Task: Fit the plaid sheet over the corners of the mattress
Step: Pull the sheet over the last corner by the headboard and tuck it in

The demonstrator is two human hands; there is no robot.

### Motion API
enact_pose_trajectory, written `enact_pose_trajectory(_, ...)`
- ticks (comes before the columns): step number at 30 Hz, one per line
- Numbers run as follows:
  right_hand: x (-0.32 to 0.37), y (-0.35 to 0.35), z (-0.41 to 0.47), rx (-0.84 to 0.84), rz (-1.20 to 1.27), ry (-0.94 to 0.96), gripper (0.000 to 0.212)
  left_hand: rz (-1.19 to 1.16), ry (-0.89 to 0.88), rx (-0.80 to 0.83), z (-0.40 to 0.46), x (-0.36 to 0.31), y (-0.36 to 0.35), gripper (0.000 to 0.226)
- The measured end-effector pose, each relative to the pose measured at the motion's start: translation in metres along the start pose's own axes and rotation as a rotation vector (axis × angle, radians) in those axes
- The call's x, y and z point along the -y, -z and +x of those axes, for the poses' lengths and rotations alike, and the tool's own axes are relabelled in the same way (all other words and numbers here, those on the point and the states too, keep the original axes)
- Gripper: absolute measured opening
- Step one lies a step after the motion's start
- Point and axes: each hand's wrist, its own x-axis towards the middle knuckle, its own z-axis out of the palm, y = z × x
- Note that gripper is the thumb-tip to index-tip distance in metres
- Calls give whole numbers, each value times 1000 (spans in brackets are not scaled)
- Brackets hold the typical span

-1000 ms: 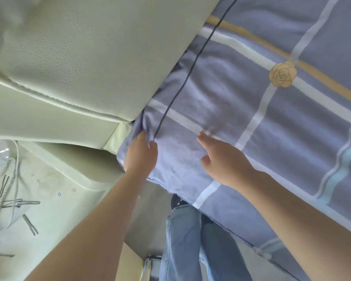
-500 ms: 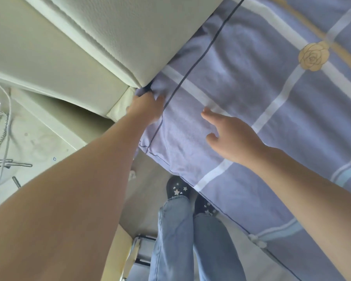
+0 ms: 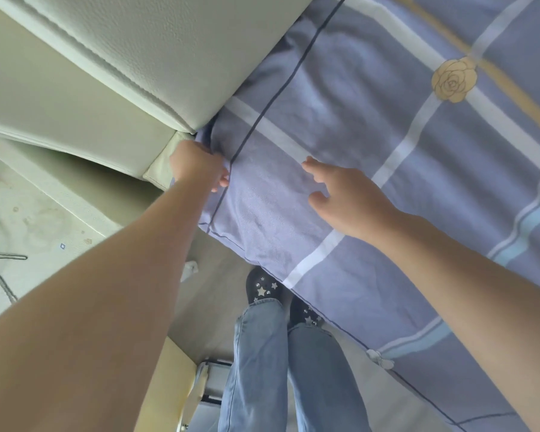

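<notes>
**Lavender plaid at the bed's corner**

Lavender cotton with white, pale blue and mustard stripes covers the mattress: the plaid sheet (image 3: 371,157) lies stretched across the top and drapes down the near side, a yellow rose print (image 3: 454,80) sitting where two stripes cross. The corner of the sheet sits right against the padded cream headboard (image 3: 156,54), where the fabric bunches into small folds.

The left hand (image 3: 197,165) is at that corner, its fingers curled closed on a pinch of the sheet's edge beside the headboard's lower cushion. The right hand (image 3: 346,198) lies flat on top of the sheet just beside it, fingers spread and loose, gripping nothing; its palm presses the cloth near a white stripe.

Below the mattress edge, blue jeans (image 3: 262,363) and black shoes with star charms (image 3: 264,288) stand on the floor close to the bed. To the left, a pale bedside surface (image 3: 28,213) carries a few thin metal pieces and a cord.
</notes>
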Motion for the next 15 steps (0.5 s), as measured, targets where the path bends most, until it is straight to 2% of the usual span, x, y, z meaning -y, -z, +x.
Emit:
enact_pose_trajectory(2,-8,0,2,-17,17,-39,55,-88,95,40,8,-1,7,15)
enact_pose_trajectory(5,-13,-3,0,-17,54,-74,55,-138,117,56,21,5,20,27)
enact_pose_trajectory(9,-18,-2,-6,-27,26,-74,54,-35,53,-34,18,8,26,23)
enact_pose_trajectory(13,-22,-2,-15,-25,30,-99,54,-3,-49,-142,-6,24,33,5)
enact_pose_trajectory(15,-23,-4,-21,-24,25,-93,53,-4,-126,-140,-17,33,36,19)
